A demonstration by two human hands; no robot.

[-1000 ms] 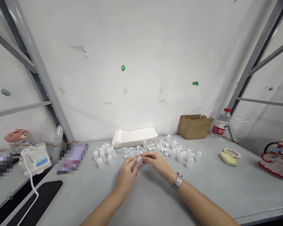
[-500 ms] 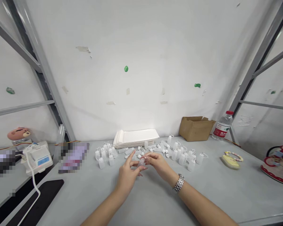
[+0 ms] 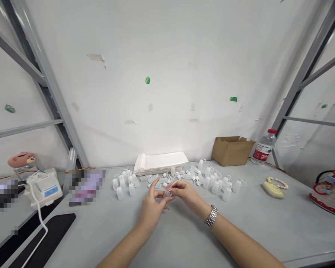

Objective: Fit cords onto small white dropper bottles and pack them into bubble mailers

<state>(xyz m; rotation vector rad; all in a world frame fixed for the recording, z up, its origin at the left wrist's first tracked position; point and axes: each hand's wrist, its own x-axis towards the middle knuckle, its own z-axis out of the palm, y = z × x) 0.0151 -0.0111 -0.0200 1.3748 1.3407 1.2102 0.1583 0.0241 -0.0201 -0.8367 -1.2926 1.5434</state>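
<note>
Between the fingers and thumb of my left hand (image 3: 152,208) is a small translucent plastic squeeze bottle (image 3: 166,194); the index finger points up, away from it. My right hand (image 3: 185,193) is closed at the bottle's top, with fingertips and thumb pinched there, covering the cap end. Just behind my hands lies a loose pile of small bottles and caps (image 3: 195,175), some on their sides. Upright small bottles stand in a left group (image 3: 123,184) and in a right group (image 3: 216,186), several with looped cap straps.
A stack of white trays (image 3: 162,162) sits against the wall. Farther right are a cardboard box (image 3: 232,152) and a red-capped water bottle (image 3: 264,149). A yellow case (image 3: 273,190) with a beaded strap lies on the grey table (image 3: 190,238). At left is a black mat (image 3: 48,238).
My right fingers have closed in slightly over the top of the small bottle, covering more of it. The view has shifted a little; the other bottles stay put.
</note>
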